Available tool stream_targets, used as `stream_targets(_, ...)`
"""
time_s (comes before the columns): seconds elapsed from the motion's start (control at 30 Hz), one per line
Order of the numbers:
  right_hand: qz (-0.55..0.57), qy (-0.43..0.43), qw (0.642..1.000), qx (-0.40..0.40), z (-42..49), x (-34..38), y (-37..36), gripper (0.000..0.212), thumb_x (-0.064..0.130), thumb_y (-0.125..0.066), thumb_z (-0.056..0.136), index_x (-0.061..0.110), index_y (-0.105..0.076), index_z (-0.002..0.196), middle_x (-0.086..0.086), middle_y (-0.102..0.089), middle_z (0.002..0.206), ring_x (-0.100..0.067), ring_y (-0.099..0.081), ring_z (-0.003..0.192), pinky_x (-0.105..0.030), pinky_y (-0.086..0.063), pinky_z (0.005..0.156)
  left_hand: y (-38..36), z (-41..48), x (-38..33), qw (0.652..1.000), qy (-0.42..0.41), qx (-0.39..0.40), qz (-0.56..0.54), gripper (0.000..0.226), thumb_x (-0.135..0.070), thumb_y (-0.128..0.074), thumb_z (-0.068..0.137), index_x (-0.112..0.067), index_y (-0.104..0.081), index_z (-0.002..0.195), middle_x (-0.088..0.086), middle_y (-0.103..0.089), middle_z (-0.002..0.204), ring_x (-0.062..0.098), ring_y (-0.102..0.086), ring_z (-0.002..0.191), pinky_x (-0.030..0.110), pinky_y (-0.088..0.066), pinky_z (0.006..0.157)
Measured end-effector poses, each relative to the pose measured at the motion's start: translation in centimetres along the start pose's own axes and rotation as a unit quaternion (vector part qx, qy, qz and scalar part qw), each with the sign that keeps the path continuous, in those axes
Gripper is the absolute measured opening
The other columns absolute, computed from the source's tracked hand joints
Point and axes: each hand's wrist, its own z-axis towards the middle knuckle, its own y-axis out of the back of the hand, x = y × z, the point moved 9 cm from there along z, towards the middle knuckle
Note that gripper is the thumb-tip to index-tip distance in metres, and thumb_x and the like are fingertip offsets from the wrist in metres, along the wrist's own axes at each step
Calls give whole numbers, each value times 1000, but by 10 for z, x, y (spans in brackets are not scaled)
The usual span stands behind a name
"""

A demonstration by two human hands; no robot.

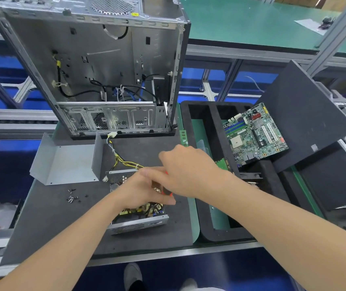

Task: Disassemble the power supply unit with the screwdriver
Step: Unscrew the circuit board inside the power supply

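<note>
The power supply unit (138,222) lies open on the dark mat (62,223), its circuit board and yellow and black wires (123,161) showing. Its grey metal cover (67,162) lies off to the left. My right hand (188,171) grips the red and black screwdriver (166,191) from above, over the unit. My left hand (146,187) reaches over the unit with its fingers round the lower part of the screwdriver; the tip is hidden. Several loose black screws (73,196) lie on the mat to the left.
An empty computer case (96,66) stands open behind the unit. On the right, a black foam tray (205,127) holds a green motherboard (254,133), with a dark foam lid (306,114) leaning behind it. A memory stick (183,138) lies beside the tray.
</note>
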Motion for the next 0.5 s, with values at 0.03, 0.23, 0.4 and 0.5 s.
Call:
stream_targets(0.03, 9, -34, 999, 16, 0, -3, -5, 63, 78, -32, 94, 20, -42, 70, -1, -39, 66, -29, -44, 60, -35, -33, 53, -1, 0, -2, 1000, -7, -1, -3, 31, -3, -93, 76, -13, -72, 97, 11, -73, 87, 13, -60, 75, 22, -50, 68)
stream_targets(0.23, 45, 57, 990, 122, 0, 12, -16, 14, 28, -65, 87, 27, -53, 80, 5, -54, 77, -21, -58, 69, -28, -36, 49, -3, -2, 6, 1000, 10, -2, 0, 36, 0, -91, 78, 6, -65, 103, 23, -69, 89, 15, -63, 83, 36, -51, 76)
stream_targets(0.4, -19, 203, 969, 139, -10, 31, -16, 22, 0, -67, 79, 22, -66, 77, 1, -46, 96, -14, -44, 70, -29, -34, 52, 4, -7, 1, 998, 7, 0, 57, 12, -11, -88, 81, -17, -78, 76, -10, -74, 73, -1, -59, 67, 15, -47, 65)
stream_targets(0.5, -7, 196, 974, 110, -11, 31, -16, 10, 13, -65, 85, 23, -65, 86, 4, -45, 93, -16, -48, 75, -30, -38, 55, 5, -10, -6, 997, -5, -16, 76, 12, -35, -84, 70, -27, -75, 69, -14, -71, 67, -4, -55, 64, 13, -44, 61)
